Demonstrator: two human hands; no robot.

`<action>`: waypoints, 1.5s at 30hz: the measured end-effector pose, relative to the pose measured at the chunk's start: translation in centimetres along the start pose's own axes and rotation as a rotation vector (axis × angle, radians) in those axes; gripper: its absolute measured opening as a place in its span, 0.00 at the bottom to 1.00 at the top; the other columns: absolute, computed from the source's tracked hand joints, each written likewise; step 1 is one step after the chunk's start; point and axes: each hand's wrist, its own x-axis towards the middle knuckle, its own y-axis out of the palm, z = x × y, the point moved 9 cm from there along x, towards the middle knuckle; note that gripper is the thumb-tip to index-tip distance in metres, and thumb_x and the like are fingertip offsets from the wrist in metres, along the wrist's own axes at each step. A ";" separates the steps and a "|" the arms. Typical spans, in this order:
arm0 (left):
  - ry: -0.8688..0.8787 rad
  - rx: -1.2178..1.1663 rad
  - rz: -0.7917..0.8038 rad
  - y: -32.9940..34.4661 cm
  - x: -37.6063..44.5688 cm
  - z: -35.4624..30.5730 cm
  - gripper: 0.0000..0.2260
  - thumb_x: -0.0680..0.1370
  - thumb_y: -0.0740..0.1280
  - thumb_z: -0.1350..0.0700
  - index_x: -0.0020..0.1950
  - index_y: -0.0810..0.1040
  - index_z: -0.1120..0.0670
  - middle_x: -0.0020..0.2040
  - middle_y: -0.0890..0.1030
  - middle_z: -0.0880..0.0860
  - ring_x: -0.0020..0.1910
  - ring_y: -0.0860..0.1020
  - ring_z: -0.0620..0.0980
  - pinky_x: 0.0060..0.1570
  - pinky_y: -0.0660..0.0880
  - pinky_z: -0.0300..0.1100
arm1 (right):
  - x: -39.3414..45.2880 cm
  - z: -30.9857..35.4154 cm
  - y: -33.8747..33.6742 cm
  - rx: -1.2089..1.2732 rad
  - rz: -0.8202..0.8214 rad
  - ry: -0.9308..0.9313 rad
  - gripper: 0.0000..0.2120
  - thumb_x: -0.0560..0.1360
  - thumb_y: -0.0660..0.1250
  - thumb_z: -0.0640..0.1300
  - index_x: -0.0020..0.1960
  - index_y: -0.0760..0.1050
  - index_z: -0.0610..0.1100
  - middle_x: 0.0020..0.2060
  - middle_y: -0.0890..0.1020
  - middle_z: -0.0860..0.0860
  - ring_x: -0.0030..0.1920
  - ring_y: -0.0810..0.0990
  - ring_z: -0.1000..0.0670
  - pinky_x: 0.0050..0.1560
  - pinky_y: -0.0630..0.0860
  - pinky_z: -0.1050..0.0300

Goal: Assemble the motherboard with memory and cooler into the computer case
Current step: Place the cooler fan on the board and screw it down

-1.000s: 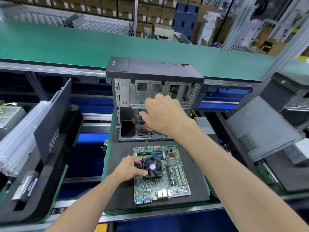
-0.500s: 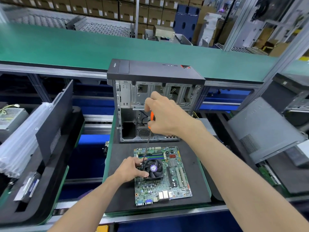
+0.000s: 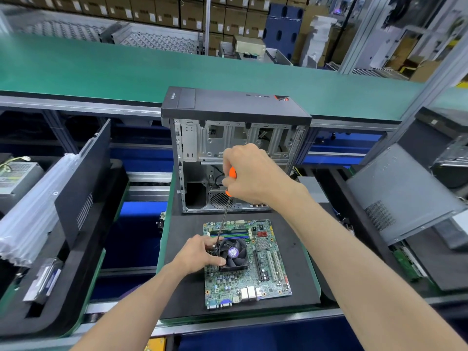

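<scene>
A green motherboard [image 3: 268, 279] lies flat on a black foam mat [image 3: 301, 264]. Memory sticks [image 3: 235, 234] sit along its far edge, and a black fan cooler [image 3: 234, 254] is near the middle. My left hand [image 3: 200, 254] grips the cooler's left side. My right hand [image 3: 250, 173] holds an orange-handled screwdriver [image 3: 225, 216] upright; its tip meets the cooler's far-left corner, beside my left fingers. Behind the board stands the open computer case [image 3: 235, 138], its bare metal interior facing me.
A black case panel [image 3: 83, 183] leans at the left beside clear plastic bags [image 3: 30, 219] and a power supply [image 3: 15, 176]. A grey case side panel [image 3: 400, 193] leans at the right. A green conveyor belt [image 3: 101, 69] runs behind the case.
My right hand has lifted slightly and turned on the screwdriver, baring more of the orange handle. My left hand stays on the cooler.
</scene>
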 end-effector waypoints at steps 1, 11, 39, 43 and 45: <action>-0.001 0.000 -0.001 0.0 0.0 0.0 0.33 0.64 0.82 0.44 0.68 0.78 0.41 0.61 0.81 0.44 0.60 0.77 0.42 0.58 0.71 0.38 | -0.1 -0.1 -0.2 -0.087 -0.063 0.032 0.09 0.75 0.65 0.45 0.41 0.67 0.44 0.34 0.66 0.50 0.39 0.70 0.42 0.38 0.67 0.50; 0.002 0.012 -0.005 -0.1 0.0 -0.1 0.34 0.64 0.82 0.44 0.69 0.77 0.42 0.64 0.80 0.43 0.61 0.76 0.41 0.60 0.70 0.37 | 0.1 0.3 0.1 0.001 0.031 0.003 0.08 0.71 0.68 0.41 0.40 0.69 0.47 0.37 0.70 0.52 0.39 0.73 0.44 0.40 0.70 0.51; 0.009 0.043 -0.044 -0.3 0.2 -0.4 0.34 0.64 0.82 0.45 0.69 0.78 0.46 0.65 0.80 0.48 0.66 0.75 0.48 0.65 0.73 0.47 | -0.6 0.6 -1.0 -0.319 -0.167 0.012 0.15 0.78 0.64 0.53 0.41 0.64 0.45 0.31 0.59 0.51 0.36 0.66 0.44 0.36 0.64 0.50; 0.007 0.037 -0.043 -0.3 0.2 -0.3 0.34 0.64 0.82 0.45 0.68 0.78 0.45 0.63 0.81 0.48 0.65 0.76 0.47 0.63 0.73 0.44 | -0.4 0.7 0.3 -0.013 0.091 -0.075 0.10 0.68 0.68 0.43 0.48 0.70 0.49 0.45 0.72 0.51 0.43 0.74 0.45 0.42 0.70 0.52; 0.006 0.037 -0.039 -0.2 0.2 -0.2 0.34 0.64 0.82 0.44 0.68 0.78 0.45 0.64 0.81 0.48 0.66 0.75 0.48 0.65 0.73 0.46 | -0.3 0.5 0.3 -0.019 0.083 -0.035 0.07 0.69 0.67 0.41 0.43 0.70 0.47 0.42 0.73 0.50 0.43 0.75 0.43 0.42 0.72 0.51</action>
